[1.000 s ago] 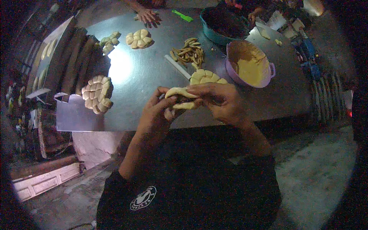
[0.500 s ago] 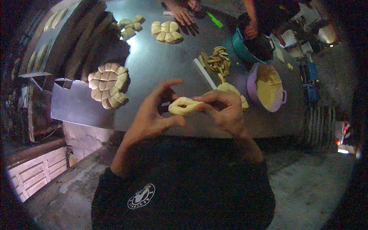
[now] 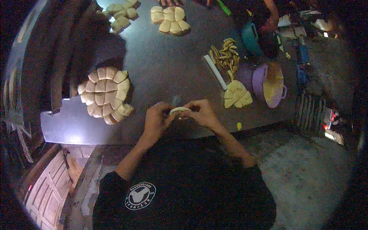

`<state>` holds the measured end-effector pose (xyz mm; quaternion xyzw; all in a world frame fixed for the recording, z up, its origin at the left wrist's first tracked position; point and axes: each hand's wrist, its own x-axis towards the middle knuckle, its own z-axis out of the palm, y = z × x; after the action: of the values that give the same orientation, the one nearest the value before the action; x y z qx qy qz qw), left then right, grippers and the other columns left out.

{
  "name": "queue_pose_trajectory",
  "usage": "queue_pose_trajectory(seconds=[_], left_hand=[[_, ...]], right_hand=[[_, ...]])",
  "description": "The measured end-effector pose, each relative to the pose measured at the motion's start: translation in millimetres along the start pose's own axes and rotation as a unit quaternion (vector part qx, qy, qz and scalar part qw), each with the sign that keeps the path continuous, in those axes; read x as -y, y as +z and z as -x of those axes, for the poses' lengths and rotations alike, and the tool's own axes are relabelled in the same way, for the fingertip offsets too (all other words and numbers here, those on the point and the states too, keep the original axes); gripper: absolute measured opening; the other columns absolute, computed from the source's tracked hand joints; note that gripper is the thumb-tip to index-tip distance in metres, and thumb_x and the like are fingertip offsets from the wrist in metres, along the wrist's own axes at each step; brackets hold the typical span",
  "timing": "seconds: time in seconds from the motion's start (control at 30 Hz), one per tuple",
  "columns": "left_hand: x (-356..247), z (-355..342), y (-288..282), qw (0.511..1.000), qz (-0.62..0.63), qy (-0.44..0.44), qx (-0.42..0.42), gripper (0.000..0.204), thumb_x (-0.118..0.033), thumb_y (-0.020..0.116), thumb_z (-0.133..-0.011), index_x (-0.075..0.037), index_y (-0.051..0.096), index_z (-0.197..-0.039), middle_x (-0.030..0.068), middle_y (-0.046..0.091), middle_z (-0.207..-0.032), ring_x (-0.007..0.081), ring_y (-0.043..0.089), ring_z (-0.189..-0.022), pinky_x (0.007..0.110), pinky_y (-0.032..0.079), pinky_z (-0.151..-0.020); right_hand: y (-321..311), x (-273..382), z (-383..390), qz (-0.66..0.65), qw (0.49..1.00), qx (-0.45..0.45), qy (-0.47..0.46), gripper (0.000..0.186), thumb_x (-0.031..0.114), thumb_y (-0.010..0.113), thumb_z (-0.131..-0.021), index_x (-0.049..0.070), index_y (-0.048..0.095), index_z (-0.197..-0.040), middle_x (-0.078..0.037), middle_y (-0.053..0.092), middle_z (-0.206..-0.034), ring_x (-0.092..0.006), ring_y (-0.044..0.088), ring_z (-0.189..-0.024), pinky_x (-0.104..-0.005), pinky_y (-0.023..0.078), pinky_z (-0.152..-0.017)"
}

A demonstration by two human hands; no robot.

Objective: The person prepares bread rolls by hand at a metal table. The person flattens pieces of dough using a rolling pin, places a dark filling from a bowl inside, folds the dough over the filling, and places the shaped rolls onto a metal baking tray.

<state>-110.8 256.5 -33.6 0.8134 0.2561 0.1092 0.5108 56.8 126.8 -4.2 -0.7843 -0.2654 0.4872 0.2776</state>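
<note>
Close to the table's front edge, my left hand and my right hand meet around a small piece of pale dough. The fingers of both are closed on it, one hand at each end, and they hide much of it. To the right lies a small group of cut dough pieces pressed side by side. Left of my hands is a larger, rounded cluster of cut dough pieces.
A white rod lies beside a pile of yellowish-brown strips. Right of these stands a purple pot with yellow stuff inside, a teal basin behind it. Another person's arm reaches there. More dough sits at the far side.
The dough, earlier showing an open hollow, is now closed up between my fingers. My left hand's fingers have come in from spread to gripping. The view has shifted.
</note>
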Motion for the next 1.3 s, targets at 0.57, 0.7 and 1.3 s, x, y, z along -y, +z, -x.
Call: queue_pose_trajectory(seconds=[0.57, 0.7, 1.3], left_hand=[[44.2, -29.8, 53.8, 0.967, -0.171, -0.137, -0.13, 0.1, -0.046, 0.085, -0.064, -0.016, 0.034, -0.145, 0.0204, 0.04, -0.131, 0.0408, 0.037, -0.119, 0.058, 0.029, -0.097], [61.9, -33.7, 66.9, 0.957, -0.185, -0.157, -0.156, 0.106, -0.05, 0.085, -0.061, -0.019, 0.031, -0.146, 0.0214, 0.04, -0.132, 0.0421, 0.038, -0.12, 0.059, 0.031, -0.095], [84.4, -27.3, 87.0, 0.929, -0.228, -0.186, -0.224, 0.102, -0.047, 0.086, -0.064, -0.02, 0.032, -0.146, 0.0251, 0.038, -0.135, 0.0445, 0.033, -0.126, 0.062, 0.028, -0.098]], right_hand=[[45.3, -62.3, -58.0, 0.145, 0.936, -0.321, 0.002, 0.058, 0.053, 0.085, -0.063, 0.02, 0.061, -0.104, -0.006, 0.043, -0.116, -0.0291, 0.037, -0.118, -0.0521, 0.028, -0.099], [29.2, -58.1, -64.7, 0.142, 0.944, -0.297, 0.002, 0.061, 0.049, 0.085, -0.065, 0.02, 0.057, -0.111, -0.008, 0.043, -0.115, -0.0313, 0.037, -0.117, -0.0513, 0.026, -0.099], [38.3, -64.0, -51.9, 0.205, 0.929, -0.294, -0.093, 0.065, 0.048, 0.082, -0.07, 0.019, 0.052, -0.12, -0.011, 0.04, -0.127, -0.0339, 0.034, -0.123, -0.0524, 0.028, -0.101]])
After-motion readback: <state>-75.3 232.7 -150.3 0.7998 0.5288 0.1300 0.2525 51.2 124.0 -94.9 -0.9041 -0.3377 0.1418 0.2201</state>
